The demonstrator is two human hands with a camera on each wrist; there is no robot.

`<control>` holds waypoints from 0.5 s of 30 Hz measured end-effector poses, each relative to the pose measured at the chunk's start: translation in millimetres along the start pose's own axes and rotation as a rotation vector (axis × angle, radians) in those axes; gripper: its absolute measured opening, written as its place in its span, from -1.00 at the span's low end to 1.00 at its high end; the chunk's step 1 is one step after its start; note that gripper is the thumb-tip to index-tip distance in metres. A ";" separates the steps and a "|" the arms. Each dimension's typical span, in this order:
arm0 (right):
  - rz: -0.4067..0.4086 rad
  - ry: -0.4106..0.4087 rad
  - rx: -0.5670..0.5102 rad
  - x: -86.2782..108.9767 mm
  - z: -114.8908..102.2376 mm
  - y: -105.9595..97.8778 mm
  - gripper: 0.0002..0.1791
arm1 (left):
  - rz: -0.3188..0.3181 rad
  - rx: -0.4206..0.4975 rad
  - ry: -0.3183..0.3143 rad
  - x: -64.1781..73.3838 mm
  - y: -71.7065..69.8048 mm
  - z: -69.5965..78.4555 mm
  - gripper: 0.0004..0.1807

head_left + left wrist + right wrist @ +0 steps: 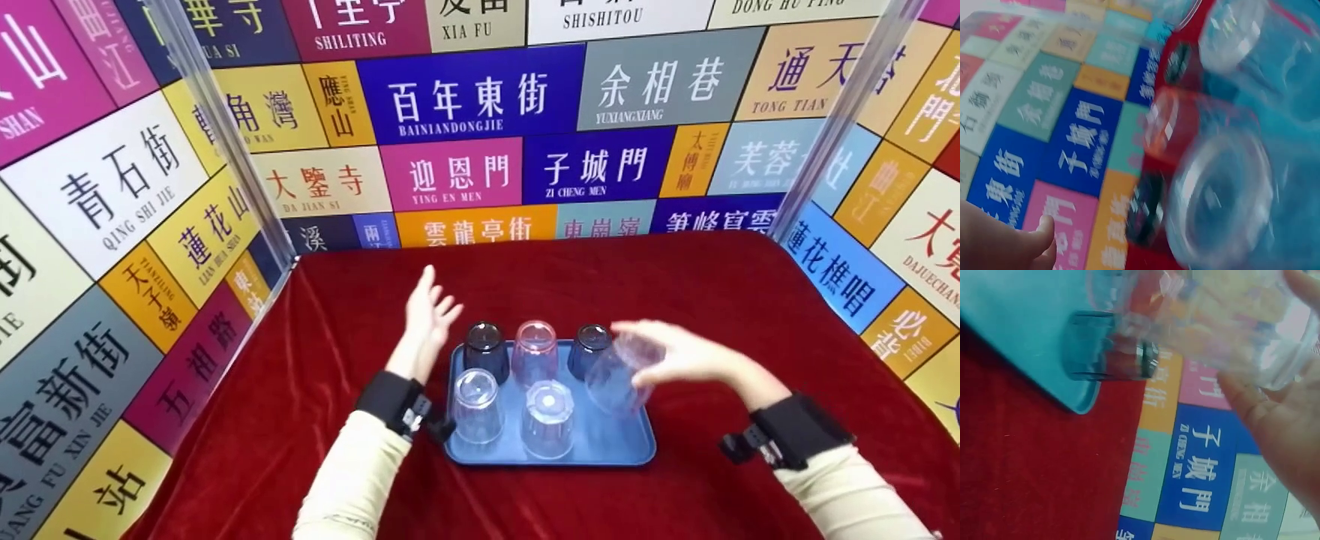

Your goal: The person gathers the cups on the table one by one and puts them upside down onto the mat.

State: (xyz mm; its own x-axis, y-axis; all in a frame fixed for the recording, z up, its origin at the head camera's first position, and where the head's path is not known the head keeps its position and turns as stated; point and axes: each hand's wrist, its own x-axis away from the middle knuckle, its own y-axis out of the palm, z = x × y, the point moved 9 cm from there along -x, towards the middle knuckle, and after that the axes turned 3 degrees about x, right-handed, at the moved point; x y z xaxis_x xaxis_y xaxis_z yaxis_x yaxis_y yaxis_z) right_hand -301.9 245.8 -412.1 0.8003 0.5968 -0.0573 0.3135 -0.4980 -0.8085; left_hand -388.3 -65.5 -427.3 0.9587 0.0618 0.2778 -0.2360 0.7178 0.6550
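A clear glass (616, 382), bottom up and tilted, is held by my right hand (679, 354) over the right side of the blue tray (604, 448). In the right wrist view, fingers and thumb go round the base end of this glass (1230, 320). My left hand (429, 319), its fingers extended, is raised by the tray's back left corner and holds nothing. Along the tray's back stand an upside-down dark glass (486, 358), a pink glass (535, 356) and a dark blue glass (587, 352). Two clear glasses, one front left (478, 416) and one front middle (547, 431), are also upside down.
Dark red cloth (360, 465) covers the table beneath the tray. Behind and at both sides rise panels (472, 97) printed with coloured blocks of lettering. Clear upright posts (225, 135) stand at the back corners.
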 end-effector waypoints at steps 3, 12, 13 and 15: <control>-0.026 -0.067 0.164 1.6 -3.0 17.3 -0.16 | 0.058 -0.083 0.045 -3.8 -21.9 8.7 -0.28; -0.064 -0.063 0.221 -1.6 1.4 53.5 -0.16 | 0.144 -0.228 0.023 -5.4 -72.0 5.1 -0.26; -0.071 -0.058 0.221 -2.4 1.5 56.4 -0.16 | 0.145 -0.230 0.016 -5.8 -75.5 4.0 -0.26; -0.083 -0.054 0.222 -3.8 1.4 61.8 -0.17 | 0.151 -0.231 0.003 -5.4 -81.9 2.1 -0.26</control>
State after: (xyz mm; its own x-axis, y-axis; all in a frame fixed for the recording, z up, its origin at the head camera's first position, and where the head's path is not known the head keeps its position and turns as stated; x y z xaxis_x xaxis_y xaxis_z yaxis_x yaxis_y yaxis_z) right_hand -286.3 213.7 -462.7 0.7461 0.6657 -0.0112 0.2527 -0.2986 -0.9203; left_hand -374.5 -126.1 -481.0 0.9159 0.1820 0.3578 -0.3342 0.8394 0.4286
